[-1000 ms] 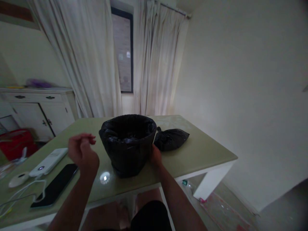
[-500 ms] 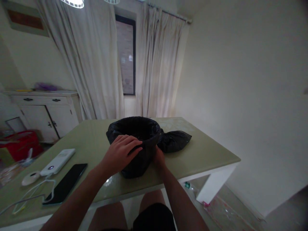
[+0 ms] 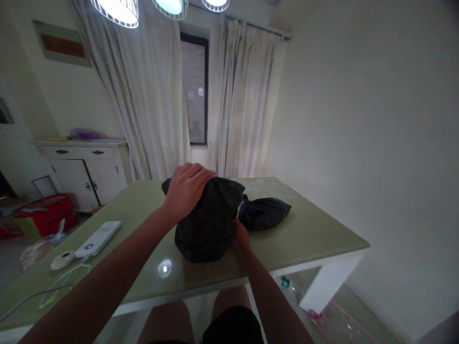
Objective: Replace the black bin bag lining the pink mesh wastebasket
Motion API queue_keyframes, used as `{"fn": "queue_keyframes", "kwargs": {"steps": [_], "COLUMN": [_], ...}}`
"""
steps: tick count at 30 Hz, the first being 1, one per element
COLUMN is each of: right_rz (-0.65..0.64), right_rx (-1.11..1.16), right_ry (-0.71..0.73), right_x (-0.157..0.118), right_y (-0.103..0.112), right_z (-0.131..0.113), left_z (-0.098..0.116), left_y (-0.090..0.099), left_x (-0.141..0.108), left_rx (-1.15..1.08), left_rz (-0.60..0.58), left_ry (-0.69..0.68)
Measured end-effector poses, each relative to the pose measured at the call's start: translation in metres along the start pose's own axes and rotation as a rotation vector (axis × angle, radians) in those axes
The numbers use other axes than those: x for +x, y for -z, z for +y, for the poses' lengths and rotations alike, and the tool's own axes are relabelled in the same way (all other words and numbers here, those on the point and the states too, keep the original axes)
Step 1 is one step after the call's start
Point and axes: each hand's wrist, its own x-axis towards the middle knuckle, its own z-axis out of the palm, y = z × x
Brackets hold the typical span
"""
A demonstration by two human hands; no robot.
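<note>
A bin-shaped container covered in a black trash bag stands near the table's front edge, tilted away from me, so its opening is out of sight. My left hand lies over its top left rim, fingers together and curled over the far side. On the lower right, my right hand holds the bag's side, with its fingertips hidden behind it. Just right of that hand a second black plastic bag lies gathered at one end on the tabletop.
On the green-topped table, a white power bank, a small round white object and a white cable lie at left. My left forearm covers the area beside them. A plastic bottle is on the floor under the table.
The bag-lined container has tipped away from me, hiding its opening. My left hand has risen from the near rim to the top. The view has shifted slightly, and my forearm now covers the phone.
</note>
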Motion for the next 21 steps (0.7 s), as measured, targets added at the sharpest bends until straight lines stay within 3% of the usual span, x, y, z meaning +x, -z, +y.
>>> {"fn": "queue_keyframes", "kwargs": {"steps": [3,6,8,12,17,21], "right_rz": [-0.024,-0.036,-0.03,-0.02,-0.048,-0.05], "right_rx": [0.038,0.064,0.077,0.065,0.012,0.02], "right_ry": [-0.031,-0.054,-0.074,-0.101,-0.13,-0.112], "right_x": [-0.001,-0.002,-0.003,-0.002,0.001,0.001], "right_y": [0.002,0.006,0.008,0.009,0.008,0.01], "right_z": [-0.001,-0.004,-0.007,-0.011,-0.014,-0.015], "left_z": [-0.003,-0.006,-0.009,-0.012,-0.012,-0.016], "left_y": [-0.001,-0.005,-0.006,-0.006,-0.008,-0.019], "left_x": [0.026,0.051,0.065,0.079,0.084,0.093], "left_rx": [0.03,-0.121,-0.198,-0.224,-0.263,-0.239], "left_rz": [0.031,-0.135,-0.164,-0.023,-0.073,0.086], "left_ry": [0.031,0.025,0.056,0.137,0.004,-0.009]}}
